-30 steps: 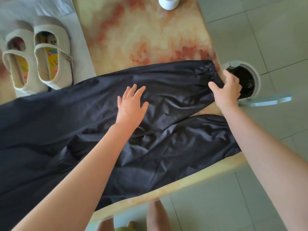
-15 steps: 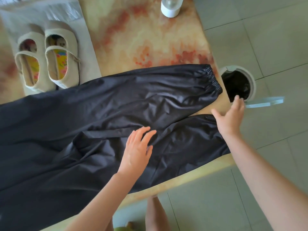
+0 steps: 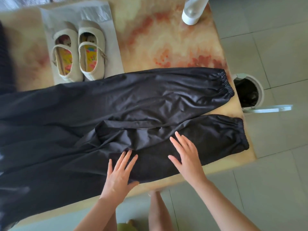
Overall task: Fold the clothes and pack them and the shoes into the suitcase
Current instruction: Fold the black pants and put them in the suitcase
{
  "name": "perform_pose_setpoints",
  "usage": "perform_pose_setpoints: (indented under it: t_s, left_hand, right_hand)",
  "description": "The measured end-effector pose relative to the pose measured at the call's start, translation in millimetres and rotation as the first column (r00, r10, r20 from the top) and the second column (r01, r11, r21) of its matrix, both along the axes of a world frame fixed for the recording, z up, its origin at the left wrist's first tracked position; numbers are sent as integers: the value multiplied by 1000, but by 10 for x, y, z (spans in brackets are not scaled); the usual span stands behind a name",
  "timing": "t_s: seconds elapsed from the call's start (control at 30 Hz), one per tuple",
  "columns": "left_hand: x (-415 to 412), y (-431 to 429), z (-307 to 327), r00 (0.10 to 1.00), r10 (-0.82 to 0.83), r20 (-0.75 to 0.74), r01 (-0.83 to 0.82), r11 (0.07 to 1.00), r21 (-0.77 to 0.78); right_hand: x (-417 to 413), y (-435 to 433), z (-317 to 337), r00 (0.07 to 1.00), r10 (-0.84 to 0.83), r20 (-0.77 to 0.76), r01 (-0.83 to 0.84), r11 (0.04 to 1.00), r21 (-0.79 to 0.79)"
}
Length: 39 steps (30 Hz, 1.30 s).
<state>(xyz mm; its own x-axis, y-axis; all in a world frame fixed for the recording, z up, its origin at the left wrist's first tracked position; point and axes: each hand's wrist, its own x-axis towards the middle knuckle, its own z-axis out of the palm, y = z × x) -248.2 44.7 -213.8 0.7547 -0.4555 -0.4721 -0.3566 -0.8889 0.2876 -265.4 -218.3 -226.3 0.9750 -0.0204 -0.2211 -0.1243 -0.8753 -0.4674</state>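
Black trousers (image 3: 150,100) lie spread across the table (image 3: 175,47), both legs running to the right with gathered elastic cuffs near the table's right edge. My left hand (image 3: 119,174) lies flat, fingers straight, on the nearer leg by the front edge. My right hand (image 3: 186,155) rests flat on the same leg a little further right. A wrinkled fold sits between the two legs just above my fingers. A pair of cream strap shoes (image 3: 78,52) with colourful insoles stands on a pale bag at the back left. No suitcase is in view.
A white bottle (image 3: 191,12) stands at the table's back right. An open white bin (image 3: 250,92) with a dark liner sits on the tiled floor beside the right edge, its lid swung out. A dark object shows at the far left edge. My legs are below the front edge.
My right hand left the far leg's cuff and came down onto the nearer leg. My left hand slid from the far leg toward me onto the nearer leg.
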Motion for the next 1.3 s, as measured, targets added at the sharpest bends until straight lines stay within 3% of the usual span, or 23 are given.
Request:
perform_pose_setpoints:
  t_s: [0.1,0.3,0.4,0.5,0.57,0.67,0.77,0.83,0.9,1.07,1.13,1.2,1.3]
  left_hand:
    - [-74,130,-47,999,-46,-7,46,999,-13]
    - [-142,336,-190,988,84,126,-63,985,-162]
    - [-130,387,-187,994,61,86,-39,971,-236]
    - [-68,418,-58,999,34,17,-27,950,-310]
    - [-11,432,-3,996,47,74,-20,943,-333]
    - [134,400,-32,988,77,137,-60,991,-119]
    - [278,329,-116,1000,-10,25,8,995,95]
    - [350,288,-198,1000,14,-18,-10,981,194]
    - [434,242,-209,994,72,84,-88,976,201]
    - [623,183,-86,895,28,445,-45,999,28]
    - [706,246,-80,923,105,371,-150,984,93]
    - [769,353,-129,952,214,217,-253,952,171]
    - [800,491,-170,960,269,74,-277,951,138]
  right_hand:
    - [-63,153,-73,980,139,-146,-142,990,-14]
    - [-300,19,-106,899,293,-326,-358,920,-162]
    - [-320,-55,-50,920,289,-265,-342,922,-180]
    - [-244,-71,49,968,200,-151,-221,965,-140]
    - [-111,-24,121,989,148,-25,-149,981,-122]
    - [153,133,116,978,161,136,-132,971,-199]
    - [361,279,38,952,299,-66,-306,916,-261]
    - [428,314,-42,929,272,-250,-343,887,-310]
    - [496,337,-52,941,201,-273,-294,884,-364]
    - [680,481,76,986,162,45,-132,908,-397]
    - [742,538,56,980,195,-27,-192,916,-353]
    - [796,572,-14,956,224,-190,-277,903,-329]
    - [837,593,-86,926,222,-304,-315,900,-302]
